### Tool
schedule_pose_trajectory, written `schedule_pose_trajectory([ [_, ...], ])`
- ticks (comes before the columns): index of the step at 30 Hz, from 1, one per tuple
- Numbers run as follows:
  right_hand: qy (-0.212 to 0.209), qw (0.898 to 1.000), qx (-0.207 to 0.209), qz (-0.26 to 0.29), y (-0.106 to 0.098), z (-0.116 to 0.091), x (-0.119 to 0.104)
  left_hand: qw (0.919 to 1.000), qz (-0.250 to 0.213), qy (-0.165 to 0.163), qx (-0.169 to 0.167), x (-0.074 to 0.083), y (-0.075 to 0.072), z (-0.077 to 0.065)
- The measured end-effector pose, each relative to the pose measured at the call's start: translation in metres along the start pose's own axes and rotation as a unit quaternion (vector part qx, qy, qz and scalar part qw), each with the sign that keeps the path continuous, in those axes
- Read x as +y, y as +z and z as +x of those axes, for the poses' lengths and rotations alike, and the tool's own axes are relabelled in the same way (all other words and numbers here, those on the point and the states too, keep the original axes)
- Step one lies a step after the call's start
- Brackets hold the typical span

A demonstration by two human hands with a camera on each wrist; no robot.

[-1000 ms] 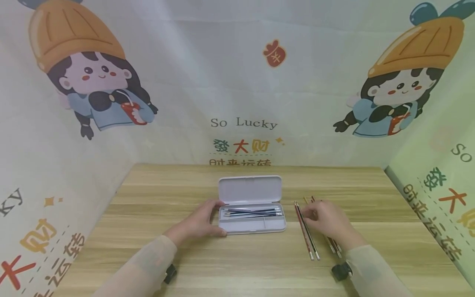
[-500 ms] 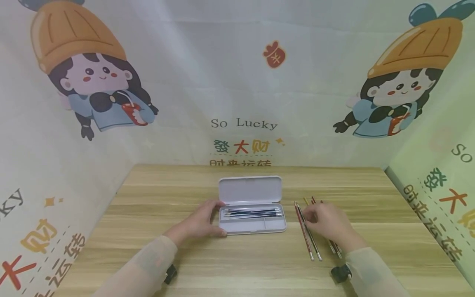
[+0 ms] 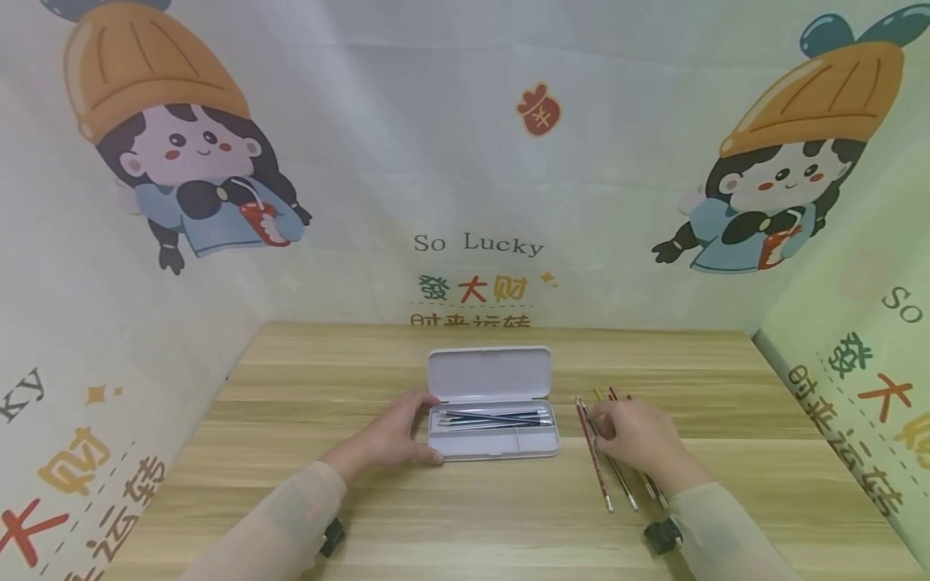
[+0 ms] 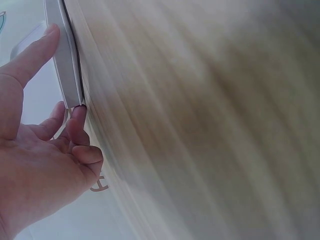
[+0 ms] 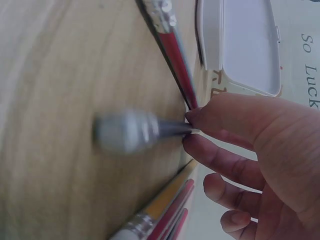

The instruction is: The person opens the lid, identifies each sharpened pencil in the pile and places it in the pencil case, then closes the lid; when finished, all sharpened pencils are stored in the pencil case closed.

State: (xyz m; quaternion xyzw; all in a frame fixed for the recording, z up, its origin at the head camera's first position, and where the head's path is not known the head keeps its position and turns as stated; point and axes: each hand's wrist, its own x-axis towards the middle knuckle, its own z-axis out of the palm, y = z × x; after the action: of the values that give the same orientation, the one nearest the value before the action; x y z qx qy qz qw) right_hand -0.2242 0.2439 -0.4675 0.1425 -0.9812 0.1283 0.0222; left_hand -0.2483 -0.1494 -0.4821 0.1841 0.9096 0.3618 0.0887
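A white pencil case (image 3: pixel 472 443) lies open in the middle of the table, its lid (image 3: pixel 490 375) tipped back. Several dark pencils (image 3: pixel 494 418) rest in its long rear compartment. My left hand (image 3: pixel 381 434) grips the case's left end, thumb at the front corner and fingers at the back. To the right of the case, my right hand (image 3: pixel 639 440) pinches a dark pencil (image 5: pixel 172 129) between thumb and index finger, its eraser end toward me. A red pencil (image 3: pixel 597 468) lies just left of it. A yellow pencil (image 5: pixel 175 189) and several red ones (image 5: pixel 172 210) lie partly beneath the right hand.
The wood-grain table (image 3: pixel 494 516) reaches back to a printed cloth (image 3: pixel 479 161) that hangs behind and along both sides. Small front compartments of the case show nothing inside. A black wrist camera (image 3: pixel 661 535) sits under the right forearm.
The dark pencil's eraser end has swung right, away from the red pencil beside it. My right hand has shifted slightly toward me. The left hand and the case stay in place.
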Motion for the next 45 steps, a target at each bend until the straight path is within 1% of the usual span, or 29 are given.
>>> schedule_pose_trajectory([
  [3,0.000,1.000,0.002,-0.003,0.001,-0.001,0.000,1.0000,0.001,-0.004,-0.001,0.001,-0.001,-0.001],
  [8,0.005,1.000,0.003,-0.004,0.000,-0.001,-0.001,1.0000,0.005,0.000,0.000,0.001,-0.002,-0.002],
  [15,0.027,1.000,0.000,-0.002,-0.001,-0.001,-0.003,1.0000,0.005,-0.001,-0.002,0.001,-0.001,-0.001],
  [20,0.037,0.999,0.006,0.004,0.000,0.000,-0.004,1.0000,0.007,0.000,-0.003,0.000,-0.001,-0.001],
  [29,0.040,0.999,0.008,0.020,0.001,-0.001,-0.003,0.9999,0.010,-0.001,-0.002,0.000,-0.001,-0.001],
  [38,0.056,0.998,-0.008,0.039,-0.006,-0.001,-0.003,0.9999,0.013,-0.003,-0.001,0.001,-0.001,-0.001],
  [42,0.057,0.998,-0.004,0.038,-0.009,-0.002,-0.004,0.9999,0.013,-0.005,-0.002,0.003,-0.002,-0.003],
  [45,0.044,0.998,0.003,0.037,-0.011,-0.002,-0.006,0.9999,0.012,-0.005,-0.003,0.002,-0.002,-0.003],
])
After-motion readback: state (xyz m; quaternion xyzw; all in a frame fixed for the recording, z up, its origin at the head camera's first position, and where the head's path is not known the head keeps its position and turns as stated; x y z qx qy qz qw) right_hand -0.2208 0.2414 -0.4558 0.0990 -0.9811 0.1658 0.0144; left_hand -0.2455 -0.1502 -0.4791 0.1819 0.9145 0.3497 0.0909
